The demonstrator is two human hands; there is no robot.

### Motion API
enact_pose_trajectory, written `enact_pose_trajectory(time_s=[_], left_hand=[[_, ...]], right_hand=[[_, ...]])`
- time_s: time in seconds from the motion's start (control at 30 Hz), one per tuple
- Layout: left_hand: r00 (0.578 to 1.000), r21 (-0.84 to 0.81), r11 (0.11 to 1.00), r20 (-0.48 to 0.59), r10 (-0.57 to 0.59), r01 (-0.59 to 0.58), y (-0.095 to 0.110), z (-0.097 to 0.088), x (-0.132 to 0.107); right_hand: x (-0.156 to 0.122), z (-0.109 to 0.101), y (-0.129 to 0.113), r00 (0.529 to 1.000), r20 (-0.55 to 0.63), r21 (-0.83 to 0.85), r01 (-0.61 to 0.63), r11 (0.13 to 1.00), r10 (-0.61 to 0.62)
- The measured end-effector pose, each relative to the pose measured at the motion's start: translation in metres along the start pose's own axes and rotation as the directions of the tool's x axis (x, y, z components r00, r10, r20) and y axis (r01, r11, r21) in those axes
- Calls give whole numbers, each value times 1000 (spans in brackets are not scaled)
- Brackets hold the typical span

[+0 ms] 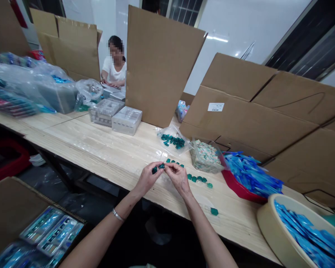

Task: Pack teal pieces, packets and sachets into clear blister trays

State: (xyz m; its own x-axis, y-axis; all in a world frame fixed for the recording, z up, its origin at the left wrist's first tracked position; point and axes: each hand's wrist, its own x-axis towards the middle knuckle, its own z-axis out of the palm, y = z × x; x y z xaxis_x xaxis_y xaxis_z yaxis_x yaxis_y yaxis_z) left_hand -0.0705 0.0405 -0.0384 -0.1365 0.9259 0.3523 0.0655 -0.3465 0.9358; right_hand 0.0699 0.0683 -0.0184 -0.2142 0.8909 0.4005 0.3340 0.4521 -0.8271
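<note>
The left hand (147, 179) and right hand (179, 178) are close together, their fingers pinching a little green square piece (162, 166). It looks light, hard and a bit slippery, so hold it by the edges. More green pieces (197, 179) lie on the wooden table (86, 139) just right of the hands.
</note>
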Motion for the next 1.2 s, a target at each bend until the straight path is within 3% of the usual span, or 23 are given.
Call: enact_pose_trajectory(time_s=[0.2, 0.3, 0.37, 0.47, 0.53, 0.6, 0.67, 0.77, 0.83, 0.9, 1.1, 1.2], left_hand=[[997, 63, 996, 58, 53, -56, 4, -5, -2], [989, 97, 988, 100, 111, -120, 10, -5, -2], [990, 87, 990, 100, 99, -108, 12, -4, -1], [1000, 49, 999, 26, 9, -10, 8, 0, 0], [992, -41, 991, -7, -125, 125, 3, 2, -1], [961, -166, 947, 80, -265, 274, -2, 3, -3], [939, -207, 920, 164, -303, 333, -4, 4, -5], [991, -38, 991, 21, -130, 131, -4, 6, -5], [999, 125, 992, -52, 15, -9, -2, 6, -3], [997, 203, 978, -43, 61, -51, -2, 5, 0], [996, 199, 976, 56, 76, -86, -9, -3, 3], [988, 252, 956, 86, 129, -147, -11, -2, 0]], right_hand=[[-3, -8, -6, 950, 161, -270, 302, 914, -266], [-4, -10, -10, 924, 231, -374, 374, 849, -306], [-5, -8, -12, 928, 218, -418, 368, 830, -301], [-7, -3, -14, 956, 103, -405, 294, 866, -276], [-9, 0, -14, 963, 31, -399, 259, 880, -269], [-12, 2, -14, 961, 20, -430, 258, 865, -276], [-14, 4, -13, 957, 51, -467, 275, 841, -285], [-16, 5, -11, 960, 43, -475, 264, 839, -278], [-16, 5, -11, 965, 15, -454, 241, 858, -263], [-15, 1, -12, 969, 32, -394, 237, 888, -244], [-7, -14, -16, 965, 187, -115, 208, 971, -185], [-5, -13, -10, 977, 175, -64, 134, 989, -121]])
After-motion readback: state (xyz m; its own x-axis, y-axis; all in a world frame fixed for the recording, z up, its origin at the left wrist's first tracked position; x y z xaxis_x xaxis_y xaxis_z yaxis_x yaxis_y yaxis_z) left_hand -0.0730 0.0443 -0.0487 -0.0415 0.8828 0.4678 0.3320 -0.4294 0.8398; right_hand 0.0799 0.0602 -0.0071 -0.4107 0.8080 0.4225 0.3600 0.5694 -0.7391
